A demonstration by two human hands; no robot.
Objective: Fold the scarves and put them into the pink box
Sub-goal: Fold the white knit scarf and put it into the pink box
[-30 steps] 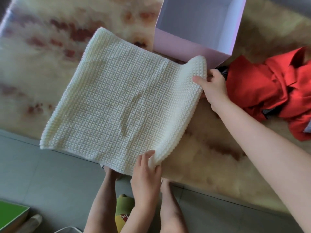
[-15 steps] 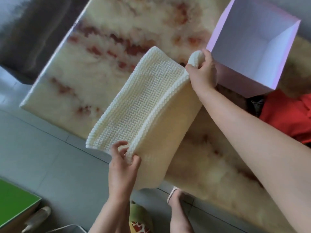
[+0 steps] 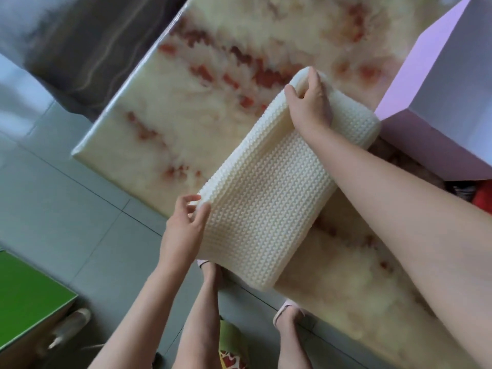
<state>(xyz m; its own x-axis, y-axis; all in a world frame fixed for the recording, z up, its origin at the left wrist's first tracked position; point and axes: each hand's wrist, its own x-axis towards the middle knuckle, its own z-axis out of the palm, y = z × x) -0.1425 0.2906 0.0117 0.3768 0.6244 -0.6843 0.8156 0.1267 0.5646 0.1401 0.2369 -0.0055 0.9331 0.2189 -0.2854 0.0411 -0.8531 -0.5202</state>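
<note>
The pink box [image 3: 418, 67] at 2 o'clock is cut off by the frame's edge, and only a sliver of the red scarf [image 3: 484, 194] shows below it at 3 o'clock. My left hand [image 3: 183, 230] pinches the near corner of the doubled-over cream scarf [image 3: 266, 203] at 8 o'clock. My right hand [image 3: 310, 107] curls over its far end at 1 o'clock, the scarf stretched between them above the table [image 3: 186, 102], just beside the box.
</note>
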